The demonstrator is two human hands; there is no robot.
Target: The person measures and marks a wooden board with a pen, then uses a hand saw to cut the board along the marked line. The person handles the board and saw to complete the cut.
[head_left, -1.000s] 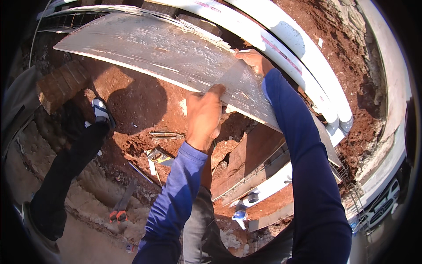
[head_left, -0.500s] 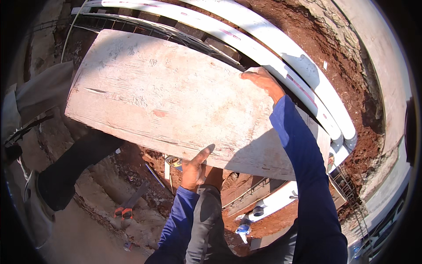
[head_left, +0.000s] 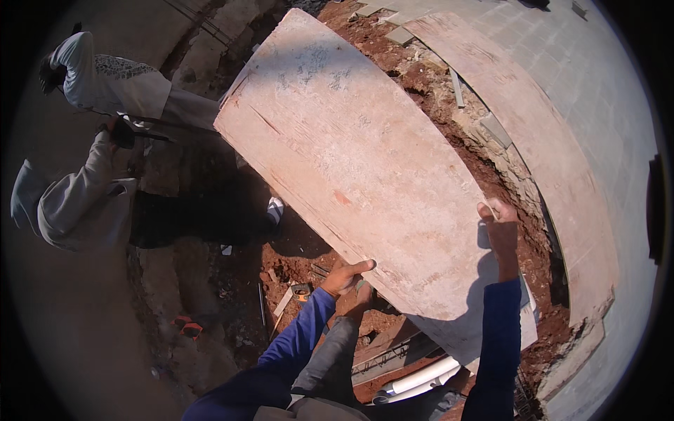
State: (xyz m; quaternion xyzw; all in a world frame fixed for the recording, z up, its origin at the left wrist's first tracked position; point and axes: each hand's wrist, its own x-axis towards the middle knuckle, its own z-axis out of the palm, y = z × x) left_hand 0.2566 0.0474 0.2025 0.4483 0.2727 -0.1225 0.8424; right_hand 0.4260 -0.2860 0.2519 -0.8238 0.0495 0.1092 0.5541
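Observation:
A large plywood board [head_left: 372, 165], pale pink with worn, flaking patches, spans the middle of the view, tilted from upper left to lower right. My left hand [head_left: 345, 276] grips its near left edge, thumb on top of the face. On the opposite edge, my right hand [head_left: 500, 235] is closed with the thumb over the rim. Blue sleeves cover both my forearms. Below the left hand, my leg in grey trousers [head_left: 326, 351] shows in part. The board hides much of the trench and the pipes beneath it.
Another plywood board [head_left: 540, 154] lies along the paving at right. Two people are at left, one in a light grey hooded top [head_left: 81, 200]. White pipes [head_left: 421, 379] show below the board. Orange-and-black handles [head_left: 188, 327] and a yellow-and-black handle [head_left: 302, 290] lie on the ground.
The board has swung clockwise, its far end rising up the view, and both hands have kept hold. My view has shifted, bringing the second board and people into sight; the pipes are mostly covered.

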